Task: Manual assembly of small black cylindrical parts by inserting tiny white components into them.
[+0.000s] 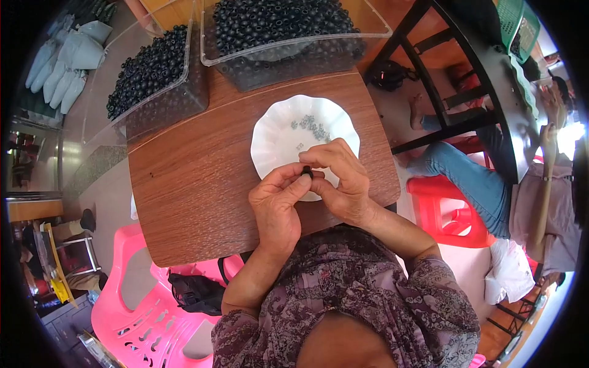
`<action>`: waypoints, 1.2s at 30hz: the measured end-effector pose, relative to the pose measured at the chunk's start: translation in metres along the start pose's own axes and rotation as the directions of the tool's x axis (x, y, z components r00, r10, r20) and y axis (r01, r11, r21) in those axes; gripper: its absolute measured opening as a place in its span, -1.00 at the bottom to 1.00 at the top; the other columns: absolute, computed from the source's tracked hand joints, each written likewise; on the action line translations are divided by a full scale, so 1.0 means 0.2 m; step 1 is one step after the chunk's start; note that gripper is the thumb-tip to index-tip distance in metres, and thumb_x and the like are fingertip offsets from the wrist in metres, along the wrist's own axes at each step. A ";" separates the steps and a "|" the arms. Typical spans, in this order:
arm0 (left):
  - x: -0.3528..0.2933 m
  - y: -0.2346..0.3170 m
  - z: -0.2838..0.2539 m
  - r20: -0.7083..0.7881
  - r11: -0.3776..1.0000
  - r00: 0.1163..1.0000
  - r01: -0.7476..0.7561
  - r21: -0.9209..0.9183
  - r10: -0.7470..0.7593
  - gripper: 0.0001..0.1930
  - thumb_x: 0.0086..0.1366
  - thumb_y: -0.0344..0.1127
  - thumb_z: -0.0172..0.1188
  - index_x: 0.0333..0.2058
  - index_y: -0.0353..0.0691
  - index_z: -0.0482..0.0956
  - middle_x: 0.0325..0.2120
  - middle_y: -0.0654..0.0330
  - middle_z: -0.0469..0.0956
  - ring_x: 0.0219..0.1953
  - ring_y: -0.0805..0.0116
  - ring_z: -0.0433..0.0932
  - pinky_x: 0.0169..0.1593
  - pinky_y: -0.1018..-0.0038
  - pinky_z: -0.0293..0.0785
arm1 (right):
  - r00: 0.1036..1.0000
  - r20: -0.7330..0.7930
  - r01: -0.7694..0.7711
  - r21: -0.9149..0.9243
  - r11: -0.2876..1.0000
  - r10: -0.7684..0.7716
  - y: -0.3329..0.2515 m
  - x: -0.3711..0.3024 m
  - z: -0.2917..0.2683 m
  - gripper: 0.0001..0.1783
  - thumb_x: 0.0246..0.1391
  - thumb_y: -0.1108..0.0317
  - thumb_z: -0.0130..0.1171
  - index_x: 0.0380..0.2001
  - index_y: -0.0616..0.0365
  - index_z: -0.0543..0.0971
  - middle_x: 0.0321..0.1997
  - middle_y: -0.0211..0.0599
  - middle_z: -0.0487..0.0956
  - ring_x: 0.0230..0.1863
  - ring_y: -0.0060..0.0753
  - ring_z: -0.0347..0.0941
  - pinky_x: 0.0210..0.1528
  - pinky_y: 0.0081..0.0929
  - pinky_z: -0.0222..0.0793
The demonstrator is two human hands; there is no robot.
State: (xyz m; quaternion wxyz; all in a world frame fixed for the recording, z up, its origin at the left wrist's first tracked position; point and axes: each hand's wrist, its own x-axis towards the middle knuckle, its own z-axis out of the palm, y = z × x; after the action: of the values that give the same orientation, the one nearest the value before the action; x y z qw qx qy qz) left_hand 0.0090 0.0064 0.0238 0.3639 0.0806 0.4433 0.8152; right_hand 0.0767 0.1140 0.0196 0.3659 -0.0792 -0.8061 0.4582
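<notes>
Head view: wooden table (190,202)

Clear tubs (276,76) of black parts (282,24) behind white plate (271,132); over its near rim, left hand (276,211) pinches small black part (307,173), right hand (346,181) bunched beside, grip unclear; tiny clear pieces (319,130) on plate

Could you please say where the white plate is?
In the head view, the white plate sits right of centre on the wooden table, partly under the right hand.

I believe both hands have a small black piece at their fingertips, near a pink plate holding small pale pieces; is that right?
Not quite: the head view shows the plate is white. The left hand and right hand do have the small black piece at their fingertips.
</notes>
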 end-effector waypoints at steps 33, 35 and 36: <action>-0.01 0.00 0.01 -0.006 0.995 1.000 -0.021 0.098 0.022 -0.69 0.19 -0.54 0.08 -0.09 -0.53 0.36 -0.31 0.06 0.55 -0.28 0.50 0.47 -0.11 0.62 0.36 | 0.957 0.014 0.288 -0.184 0.940 -0.291 0.06 0.02 -0.03 -0.68 -0.43 0.53 0.29 -0.44 0.36 0.53 -0.41 -0.14 0.53 -0.46 -0.24 0.39 -0.45 -0.45 0.29; 0.00 0.01 0.01 -0.001 0.999 1.000 -0.013 0.048 0.013 -0.69 0.21 -0.51 0.04 -0.09 -0.56 0.34 -0.29 0.03 0.53 -0.25 0.46 0.47 -0.08 0.58 0.33 | 0.975 -0.033 0.214 -0.103 0.971 -0.218 0.08 0.02 -0.02 -0.67 -0.43 0.52 0.34 -0.44 0.34 0.53 -0.41 -0.16 0.54 -0.45 -0.27 0.40 -0.44 -0.46 0.29; 0.00 0.02 0.01 -0.007 1.000 1.000 -0.014 0.024 0.014 -0.69 0.22 -0.50 0.02 -0.08 -0.56 0.34 -0.29 0.04 0.52 -0.25 0.45 0.46 -0.08 0.58 0.32 | 0.975 -0.034 0.214 -0.103 0.971 -0.218 0.09 0.02 -0.02 -0.67 -0.43 0.52 0.34 -0.44 0.34 0.53 -0.41 -0.16 0.54 -0.45 -0.27 0.40 -0.44 -0.46 0.29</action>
State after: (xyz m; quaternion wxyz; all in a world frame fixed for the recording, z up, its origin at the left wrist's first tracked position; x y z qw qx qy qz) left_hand 0.0083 0.0064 0.0282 0.3558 0.0851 0.4538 0.8126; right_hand 0.0729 0.1278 0.0089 0.4276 -0.0194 -0.8231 0.3732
